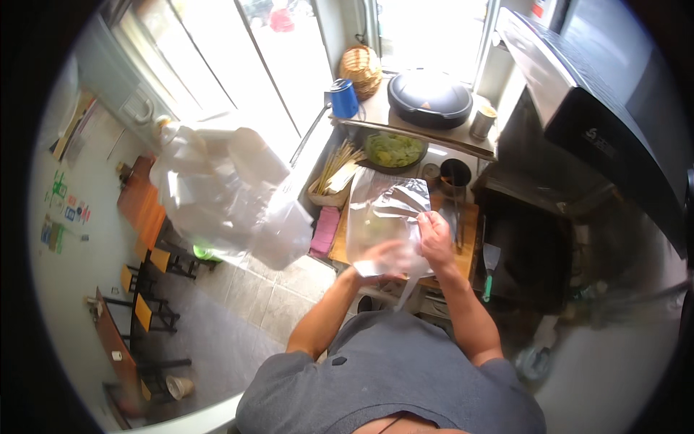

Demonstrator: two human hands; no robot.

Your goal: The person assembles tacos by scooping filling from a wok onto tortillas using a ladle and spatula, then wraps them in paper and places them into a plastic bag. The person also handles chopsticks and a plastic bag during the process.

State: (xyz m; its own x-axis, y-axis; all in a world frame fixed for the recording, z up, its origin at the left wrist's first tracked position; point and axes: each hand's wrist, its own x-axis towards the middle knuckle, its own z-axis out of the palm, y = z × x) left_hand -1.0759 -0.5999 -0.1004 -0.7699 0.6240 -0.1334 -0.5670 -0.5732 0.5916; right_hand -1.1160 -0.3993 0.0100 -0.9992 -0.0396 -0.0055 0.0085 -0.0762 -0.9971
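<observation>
A clear plastic bag [370, 199] spreads in front of me above a wooden board [466, 224]. My right hand [435, 237] is closed, its fingers pinching the bag's right edge. Through the film shows my left hand [387, 257] at the bag's lower end. It is blurred, so I cannot make out its fingers or whether it is inside or behind the bag. Beyond the bag sits a dark bowl of pale green leaves [394, 150]. Left of it, wooden sticks [340, 163] stand in a basket, with a folded pink cloth [325, 231] nearer to me.
Large clear plastic bags [231, 188] hang at the left. A spatula with a green handle [489, 271] lies on the dark griddle [520, 246] at the right. On the back ledge stand a blue container [343, 99], a wicker basket [360, 71] and a round black lidded appliance [429, 98].
</observation>
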